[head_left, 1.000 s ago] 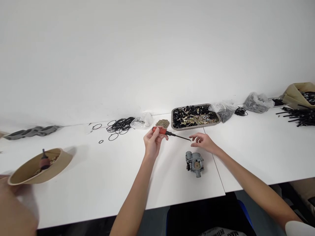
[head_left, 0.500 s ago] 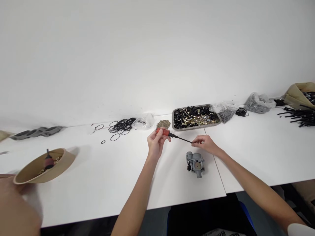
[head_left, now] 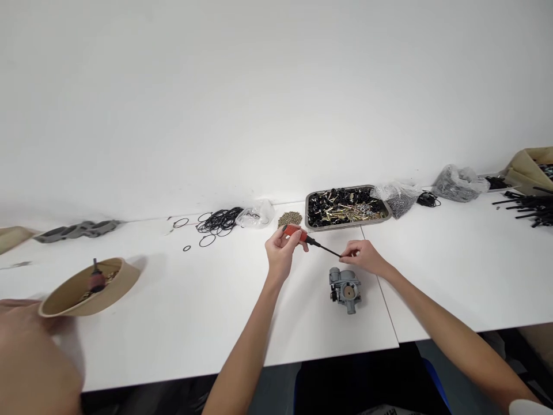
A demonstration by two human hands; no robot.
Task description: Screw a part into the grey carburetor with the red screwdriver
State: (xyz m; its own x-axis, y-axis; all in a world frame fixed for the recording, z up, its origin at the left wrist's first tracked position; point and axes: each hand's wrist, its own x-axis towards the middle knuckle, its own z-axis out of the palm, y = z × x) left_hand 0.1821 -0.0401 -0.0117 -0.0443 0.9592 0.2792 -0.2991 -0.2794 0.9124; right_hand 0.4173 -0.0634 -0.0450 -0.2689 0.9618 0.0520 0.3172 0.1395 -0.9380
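Note:
My left hand (head_left: 283, 249) is closed round the red handle of a screwdriver (head_left: 298, 233), whose dark shaft slants down to the right. At the shaft's tip, my right hand (head_left: 363, 256) pinches with thumb and fingertips; whatever lies between them is too small to make out. Just below the right hand, a grey metal carburetor (head_left: 345, 289) rests on the white table (head_left: 311, 334), touched by neither hand. Its round opening, with a brownish disc inside, faces me. Behind the left hand lies a heap of small brass-coloured parts (head_left: 290, 219).
A metal tray (head_left: 307, 225) of screws and black parts stands by the wall. Plastic bags (head_left: 460, 183) and black rubber rings (head_left: 220, 220) lie along the back. At left, another person's hand (head_left: 34, 351) is at a tan bowl (head_left: 125, 282) holding another screwdriver (head_left: 95, 279).
The whole view has shifted slightly. The screwdriver slants a little more steeply, its tip still at my right fingertips. The carburetor stays on the table.

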